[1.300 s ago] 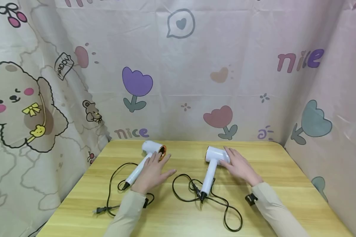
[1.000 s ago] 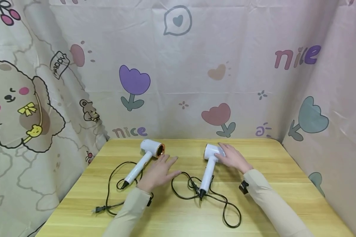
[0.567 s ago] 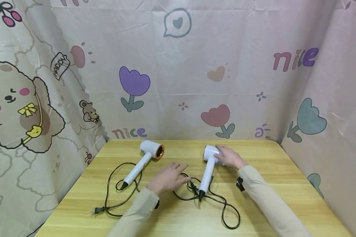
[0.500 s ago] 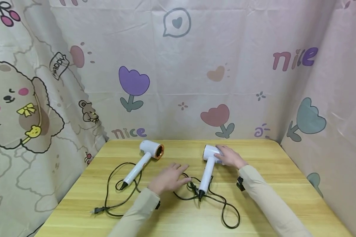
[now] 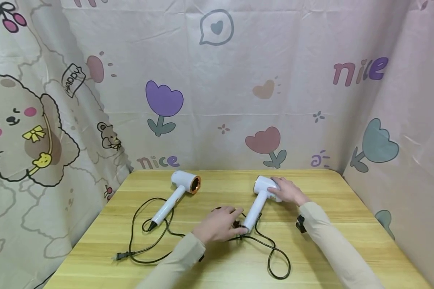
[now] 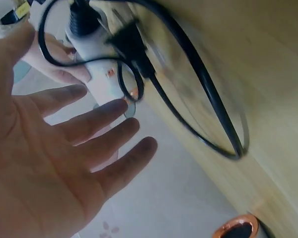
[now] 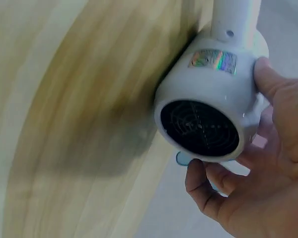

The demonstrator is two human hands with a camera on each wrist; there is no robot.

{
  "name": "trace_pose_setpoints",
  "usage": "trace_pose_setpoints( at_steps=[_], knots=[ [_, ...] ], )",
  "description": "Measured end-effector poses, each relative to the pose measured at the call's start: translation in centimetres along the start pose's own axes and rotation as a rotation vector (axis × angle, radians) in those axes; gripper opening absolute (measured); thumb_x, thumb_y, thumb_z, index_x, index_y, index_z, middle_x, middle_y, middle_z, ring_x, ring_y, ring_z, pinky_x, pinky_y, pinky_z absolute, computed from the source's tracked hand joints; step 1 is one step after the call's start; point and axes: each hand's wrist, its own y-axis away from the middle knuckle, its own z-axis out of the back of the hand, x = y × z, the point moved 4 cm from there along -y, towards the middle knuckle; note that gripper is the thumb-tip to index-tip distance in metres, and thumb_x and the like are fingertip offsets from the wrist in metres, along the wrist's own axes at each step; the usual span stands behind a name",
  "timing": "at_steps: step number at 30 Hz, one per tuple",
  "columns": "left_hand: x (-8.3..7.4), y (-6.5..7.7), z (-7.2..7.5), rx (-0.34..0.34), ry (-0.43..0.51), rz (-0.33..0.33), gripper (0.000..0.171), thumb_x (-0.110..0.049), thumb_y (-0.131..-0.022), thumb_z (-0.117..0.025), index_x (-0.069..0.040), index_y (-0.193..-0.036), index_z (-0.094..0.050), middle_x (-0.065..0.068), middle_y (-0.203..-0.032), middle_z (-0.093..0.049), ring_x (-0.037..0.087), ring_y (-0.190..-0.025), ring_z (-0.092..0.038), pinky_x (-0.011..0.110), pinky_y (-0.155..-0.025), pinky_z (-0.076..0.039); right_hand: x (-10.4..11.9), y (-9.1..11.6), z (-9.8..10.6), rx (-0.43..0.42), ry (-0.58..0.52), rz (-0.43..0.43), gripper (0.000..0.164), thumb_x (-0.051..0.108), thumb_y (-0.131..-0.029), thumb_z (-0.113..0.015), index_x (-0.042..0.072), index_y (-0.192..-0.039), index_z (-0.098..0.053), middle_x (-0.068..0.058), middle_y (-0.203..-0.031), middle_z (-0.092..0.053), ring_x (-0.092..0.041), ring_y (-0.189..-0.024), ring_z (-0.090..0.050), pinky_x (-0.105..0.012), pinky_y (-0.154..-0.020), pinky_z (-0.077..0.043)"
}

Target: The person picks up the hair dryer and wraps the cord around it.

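A white hair dryer (image 5: 256, 209) lies on the right half of the table. My right hand (image 5: 288, 192) holds its barrel near the rear; in the right wrist view the thumb and curled fingers lie around the round black grille (image 7: 199, 128). At the handle's lower end is my left hand (image 5: 218, 224), its fingers spread and partly covering the black cord. The left wrist view has the open left palm (image 6: 49, 153) facing the two-pin plug (image 6: 130, 45) and a cord loop; I see no grip there. Whether the fingertips touch the handle end, I cannot tell.
A second white hair dryer (image 5: 168, 204) with a copper-coloured nozzle rim lies at the left. Its black cord (image 5: 132, 228) loops towards the front, with a plug (image 5: 121, 255) at the left. Patterned cloth (image 5: 202, 100) hangs behind the wooden table (image 5: 304, 257) and at both sides.
My left hand has moved from beside the left hair dryer rightwards to the right hair dryer's handle end. The right hand has gripped that dryer's barrel and shifted it slightly right, tilting the handle.
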Motion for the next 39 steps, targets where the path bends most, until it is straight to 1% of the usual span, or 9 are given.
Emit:
trace_pose_setpoints(
  at_steps=[2,6,13,17,20,23,31,36,39],
  knots=[
    [-0.3,-0.1,-0.4,0.018,0.002,0.009,0.082,-0.071,-0.089,-0.048,-0.019,-0.152,-0.036,0.014,-0.146,-0.048,0.031,-0.133,-0.049,0.048,-0.107,-0.043,-0.3,0.1,0.1,0.006,-0.026,0.001,0.059,0.034,-0.099,-0.055,-0.006,-0.141,-0.045,-0.031,-0.13,-0.057,-0.046,-0.113,-0.057,-0.061,-0.099,-0.042],
    [-0.7,-0.5,-1.1,0.067,-0.021,0.044,0.093,-0.077,-0.084,-0.048,-0.018,-0.154,-0.031,0.016,-0.153,-0.038,0.033,-0.138,-0.043,0.05,-0.108,-0.043,-1.0,0.2,0.1,0.043,-0.187,-0.015,0.057,0.035,-0.099,-0.056,-0.006,-0.137,-0.047,-0.027,-0.124,-0.061,-0.039,-0.108,-0.059,-0.057,-0.098,-0.044],
    [-1.3,-1.1,-1.4,0.09,-0.04,0.052,0.093,-0.072,-0.083,-0.057,-0.019,-0.154,-0.03,0.017,-0.154,-0.036,0.033,-0.135,-0.045,0.048,-0.104,-0.046,-1.8,0.0,-0.3,0.087,-0.309,-0.119,0.071,0.047,-0.091,-0.064,-0.007,-0.133,-0.046,-0.023,-0.113,-0.063,-0.029,-0.098,-0.061,-0.044,-0.088,-0.051],
    [-1.1,-1.3,-1.4,0.034,-0.053,0.025,0.079,-0.057,-0.084,-0.069,-0.015,-0.145,-0.041,0.013,-0.135,-0.051,0.027,-0.115,-0.056,0.04,-0.088,-0.054,-2.0,0.2,-0.6,0.159,-0.369,-0.215,0.078,0.048,-0.082,-0.073,-0.007,-0.131,-0.046,-0.018,-0.108,-0.063,-0.025,-0.092,-0.062,-0.036,-0.08,-0.053],
    [-0.6,-1.5,-1.3,0.003,-0.068,0.023,0.062,-0.048,-0.08,-0.077,-0.017,-0.127,-0.052,0.006,-0.112,-0.053,0.018,-0.093,-0.054,0.03,-0.069,-0.051,-2.2,0.8,-0.9,0.25,-0.43,-0.271,0.069,0.045,-0.08,-0.075,-0.005,-0.124,-0.054,-0.013,-0.1,-0.066,-0.021,-0.085,-0.063,-0.031,-0.075,-0.052],
    [-0.3,-1.5,-1.3,0.009,-0.052,0.03,0.055,-0.046,-0.076,-0.082,-0.019,-0.117,-0.056,0.003,-0.106,-0.05,0.015,-0.087,-0.049,0.028,-0.064,-0.046,-2.5,1.6,-1.1,0.292,-0.507,-0.317,0.057,0.042,-0.08,-0.074,-0.002,-0.114,-0.06,-0.01,-0.09,-0.067,-0.019,-0.077,-0.064,-0.03,-0.072,-0.053],
    [0.9,-1.6,-0.6,0.005,0.019,0.035,0.055,-0.045,-0.077,-0.081,-0.022,-0.122,-0.059,0.003,-0.106,-0.056,0.016,-0.09,-0.052,0.029,-0.07,-0.047,-3.0,2.7,-0.4,0.205,-0.741,-0.298,0.071,0.035,-0.085,-0.073,-0.008,-0.133,-0.041,-0.014,-0.097,-0.065,-0.022,-0.078,-0.066,-0.036,-0.069,-0.059],
    [2.3,-1.8,1.6,-0.104,0.081,0.076,0.056,-0.032,-0.085,-0.076,-0.019,-0.136,-0.055,0.009,-0.112,-0.062,0.022,-0.094,-0.059,0.036,-0.075,-0.053,-3.9,3.5,0.5,0.08,-0.823,-0.329,0.072,0.036,-0.088,-0.07,-0.005,-0.139,-0.039,-0.012,-0.098,-0.065,-0.021,-0.079,-0.066,-0.036,-0.071,-0.058],
    [2.9,-1.8,3.1,-0.196,0.19,0.076,0.06,-0.024,-0.092,-0.069,-0.011,-0.146,-0.044,0.016,-0.129,-0.061,0.03,-0.11,-0.062,0.044,-0.091,-0.054,-4.2,4.3,1.1,0.009,-0.871,-0.354,0.073,0.037,-0.09,-0.069,-0.003,-0.141,-0.037,-0.008,-0.097,-0.066,-0.02,-0.081,-0.066,-0.036,-0.073,-0.058]
  ],
)
